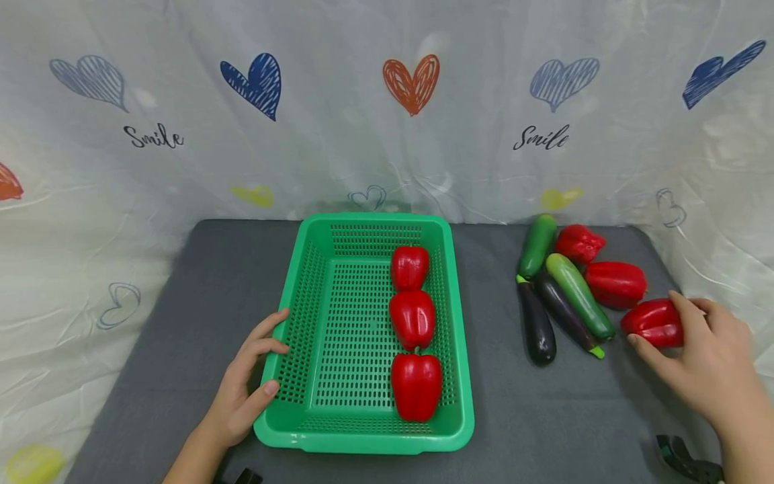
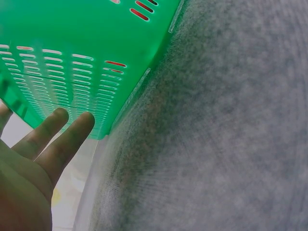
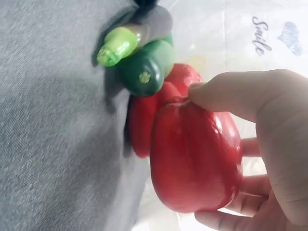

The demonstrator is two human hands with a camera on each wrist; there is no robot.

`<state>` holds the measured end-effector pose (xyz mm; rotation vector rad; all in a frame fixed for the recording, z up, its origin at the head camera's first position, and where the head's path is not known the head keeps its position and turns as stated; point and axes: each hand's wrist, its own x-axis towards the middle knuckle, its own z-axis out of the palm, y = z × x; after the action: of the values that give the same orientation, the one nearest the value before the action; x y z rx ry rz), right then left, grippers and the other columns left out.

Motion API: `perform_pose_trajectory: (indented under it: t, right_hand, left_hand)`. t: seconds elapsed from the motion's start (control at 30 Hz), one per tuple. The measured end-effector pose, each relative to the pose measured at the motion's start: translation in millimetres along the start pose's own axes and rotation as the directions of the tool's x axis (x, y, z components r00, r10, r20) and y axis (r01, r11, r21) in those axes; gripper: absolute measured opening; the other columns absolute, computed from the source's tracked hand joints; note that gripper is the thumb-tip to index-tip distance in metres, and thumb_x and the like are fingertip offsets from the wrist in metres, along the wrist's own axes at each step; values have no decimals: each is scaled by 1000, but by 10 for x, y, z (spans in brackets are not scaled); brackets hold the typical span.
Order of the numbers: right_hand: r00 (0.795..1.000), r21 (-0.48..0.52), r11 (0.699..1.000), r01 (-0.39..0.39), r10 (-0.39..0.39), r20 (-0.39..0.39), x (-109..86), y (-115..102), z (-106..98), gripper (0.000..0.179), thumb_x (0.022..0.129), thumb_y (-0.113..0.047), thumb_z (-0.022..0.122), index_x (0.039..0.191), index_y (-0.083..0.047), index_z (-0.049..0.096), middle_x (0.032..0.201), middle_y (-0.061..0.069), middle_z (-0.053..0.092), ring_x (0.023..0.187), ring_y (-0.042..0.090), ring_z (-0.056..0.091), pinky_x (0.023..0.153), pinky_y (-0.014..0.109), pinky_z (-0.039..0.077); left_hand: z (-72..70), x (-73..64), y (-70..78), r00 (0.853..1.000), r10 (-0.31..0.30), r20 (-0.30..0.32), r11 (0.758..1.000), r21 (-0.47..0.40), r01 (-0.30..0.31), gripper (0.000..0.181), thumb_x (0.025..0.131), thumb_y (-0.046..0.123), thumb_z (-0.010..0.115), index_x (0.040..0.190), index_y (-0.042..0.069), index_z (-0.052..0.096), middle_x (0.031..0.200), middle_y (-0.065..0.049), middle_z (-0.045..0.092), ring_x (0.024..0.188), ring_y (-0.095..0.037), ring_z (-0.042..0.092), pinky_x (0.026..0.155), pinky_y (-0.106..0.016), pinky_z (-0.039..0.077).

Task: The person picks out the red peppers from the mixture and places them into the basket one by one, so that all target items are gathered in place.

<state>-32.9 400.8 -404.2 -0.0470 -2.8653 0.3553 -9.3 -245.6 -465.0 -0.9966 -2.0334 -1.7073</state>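
My right hand (image 1: pixel 707 356) grips a red bell pepper (image 1: pixel 653 324) at the right of the table, thumb on one side and fingers round the other. In the right wrist view, the held pepper (image 3: pixel 195 156) fills the middle, with the thumb across its top. Straight, spread fingers of my left hand (image 1: pixel 242 383) rest at the left rim of a green plastic basket (image 1: pixel 462 376). The left wrist view shows two of these fingers (image 2: pixel 67 142) extended beside its slotted wall. Inside, along the right side, three red bell peppers (image 1: pixel 412 319) lie in a column.
Beside the right hand lie two more red bell peppers (image 1: pixel 615 284), two green zucchini-like vegetables (image 1: pixel 580 296) and two dark eggplants (image 1: pixel 537 326). A black object (image 1: pixel 689 460) sits near the right wrist. Behind the grey table (image 1: pixel 181 363) hangs a pale heart-printed curtain (image 1: pixel 338 134).
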Motion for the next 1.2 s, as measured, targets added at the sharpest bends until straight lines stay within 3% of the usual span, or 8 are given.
perform_pose_trajectory:
  t: [0.3, 0.5, 0.67, 0.77, 1.0, 1.2]
  right_hand:
    - [979, 59, 982, 182, -175, -106, 99, -114, -13, 86, 66, -12, 90, 135, 18, 49, 129, 43, 51, 117, 65, 44, 95, 77, 33]
    - [976, 66, 976, 208, -203, -74, 154, -208, -21, 92, 59, -7, 94, 137, 15, 51, 136, 42, 50, 123, 64, 42, 102, 79, 33]
    - [967, 91, 964, 248, -241, -85, 201, -256, -22, 89, 62, -8, 93, 139, 12, 54, 139, 41, 50, 124, 65, 42, 111, 79, 31]
    - [961, 109, 957, 270, -260, -94, 233, -291, -14, 89, 62, -9, 94, 140, 11, 54, 141, 41, 50, 125, 64, 43, 107, 81, 34]
    - [953, 123, 946, 301, -292, -80, 301, -415, -37, 91, 62, -8, 96, 142, 8, 55, 144, 40, 50, 122, 64, 47, 85, 82, 45]
    - [941, 173, 926, 337, -324, -98, 345, -509, -21, 89, 63, -8, 97, 141, 6, 57, 147, 38, 50, 123, 62, 47, 82, 76, 47]
  left_hand:
    - [8, -2, 15, 1000, -3, -7, 1000, 13, 3, 31, 111, 12, 55, 125, -16, 54, 166, -38, 33, 161, -39, 29, 121, -35, 29]
    - [5, -12, 16, 1000, -1, -9, 1000, 16, 1, 30, 111, 11, 55, 125, -16, 54, 166, -38, 33, 161, -39, 29, 121, -35, 29]
    - [10, -8, 17, 1000, -6, -7, 1000, 16, 6, 30, 111, 11, 55, 126, -15, 54, 167, -38, 33, 162, -39, 28, 123, -35, 27]
    - [15, -5, 10, 1000, -7, -6, 1000, 15, 7, 30, 111, 11, 56, 125, -15, 54, 167, -38, 33, 162, -39, 28, 124, -35, 27]
    - [13, 12, 15, 1000, -5, -5, 1000, 16, 5, 31, 111, 12, 56, 126, -15, 55, 166, -39, 33, 161, -40, 28, 124, -36, 27]
    - [11, -4, 26, 1000, -7, -11, 1000, 27, 7, 30, 110, 11, 55, 125, -15, 55, 166, -38, 34, 161, -39, 29, 123, -35, 27]
